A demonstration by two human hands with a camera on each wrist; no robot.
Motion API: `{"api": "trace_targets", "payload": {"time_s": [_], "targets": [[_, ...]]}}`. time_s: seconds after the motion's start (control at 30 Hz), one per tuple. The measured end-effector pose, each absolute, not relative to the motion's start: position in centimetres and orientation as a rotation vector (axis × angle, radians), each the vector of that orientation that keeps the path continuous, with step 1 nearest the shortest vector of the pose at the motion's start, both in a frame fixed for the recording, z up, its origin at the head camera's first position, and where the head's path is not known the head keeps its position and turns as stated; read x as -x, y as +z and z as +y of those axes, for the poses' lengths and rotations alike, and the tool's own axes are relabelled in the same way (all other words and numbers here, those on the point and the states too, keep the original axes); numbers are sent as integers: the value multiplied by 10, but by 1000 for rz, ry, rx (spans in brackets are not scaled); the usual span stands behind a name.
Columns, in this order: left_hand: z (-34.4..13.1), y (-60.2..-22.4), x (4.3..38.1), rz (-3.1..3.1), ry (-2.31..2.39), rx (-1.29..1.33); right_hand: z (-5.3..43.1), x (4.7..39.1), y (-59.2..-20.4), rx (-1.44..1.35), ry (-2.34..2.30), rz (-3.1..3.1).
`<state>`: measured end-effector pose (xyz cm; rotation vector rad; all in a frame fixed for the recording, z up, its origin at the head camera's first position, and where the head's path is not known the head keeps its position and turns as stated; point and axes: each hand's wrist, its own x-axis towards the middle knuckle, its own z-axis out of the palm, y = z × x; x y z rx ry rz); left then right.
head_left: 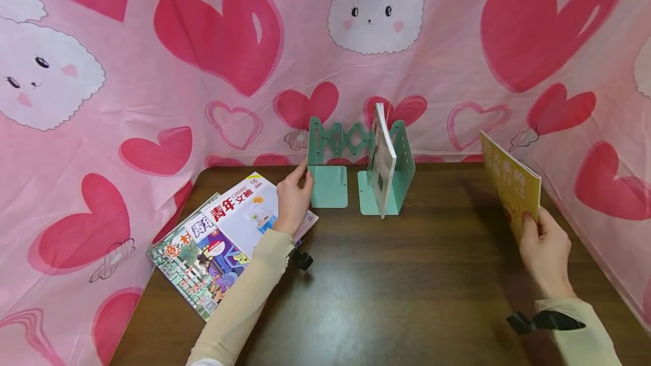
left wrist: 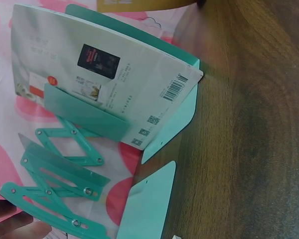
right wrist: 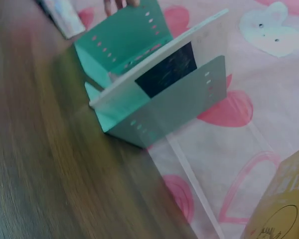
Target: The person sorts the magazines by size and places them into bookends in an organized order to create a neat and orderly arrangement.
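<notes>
A mint-green expandable bookend stands at the back of the table, its two end plates joined by a folding lattice. My left hand grips the edge of its left end plate; the fingertips also show in the right wrist view. Inside the right end plate a white magazine stands upright, leaning slightly, its back cover with a barcode facing the left wrist camera. Off to the right, my right hand holds a yellow book by its lower near corner, raised above the table. Part of that book shows in the right wrist view.
Several magazines lie overlapping on the left side of the brown table, beneath and beside the left forearm. A pink curtain with hearts and rabbits hangs close behind the table and along both sides.
</notes>
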<state>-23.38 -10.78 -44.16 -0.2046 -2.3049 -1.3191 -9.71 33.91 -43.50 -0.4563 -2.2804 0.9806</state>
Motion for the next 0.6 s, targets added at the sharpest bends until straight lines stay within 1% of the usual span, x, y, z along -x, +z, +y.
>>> {"api": "trace_targets", "payload": {"time_s": [0.23,0.6], "targets": [[-107,-440,233,-2307,-1310,205,333,95,-431,545,1202,-2219],[-108,-442,234,-2292,-1294,204,306,90,-418,576,1335,-2172]]}}
